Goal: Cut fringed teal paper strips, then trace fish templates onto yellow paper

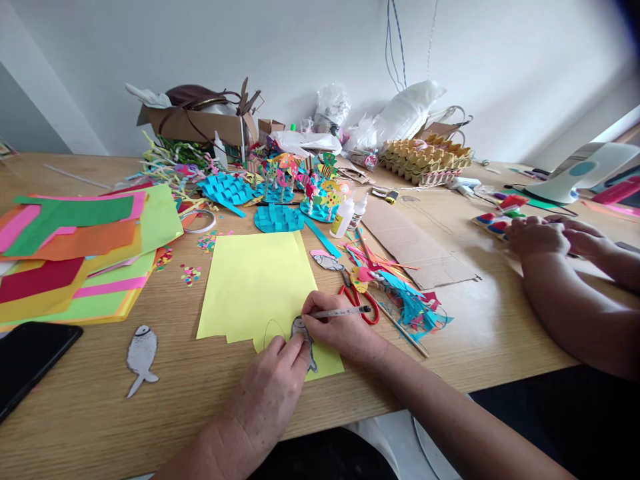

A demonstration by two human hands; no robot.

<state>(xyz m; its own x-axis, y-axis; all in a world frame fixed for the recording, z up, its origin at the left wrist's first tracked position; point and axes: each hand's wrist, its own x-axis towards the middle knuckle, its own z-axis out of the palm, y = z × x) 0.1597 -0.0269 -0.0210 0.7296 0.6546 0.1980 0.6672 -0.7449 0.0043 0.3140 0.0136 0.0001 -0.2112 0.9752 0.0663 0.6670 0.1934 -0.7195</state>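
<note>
My right hand is closed around a pen, its tip at the head of a grey fish cutout. My left hand presses that cutout onto yellow paper, its fingers bunched over the fish's body. Part of the cutout is hidden under the fingers. Left of it, a drawn fish outline shows on the sheet. Just right of the paper lie red-handled scissors and another fish cutout. A third fish cutout rests on the wood at the left.
Coloured paper sheets are stacked at left, above a black phone. Glue bottles, blue paper bases and paper scraps lie beyond my hands. Cardboard is at right, near another person's hands.
</note>
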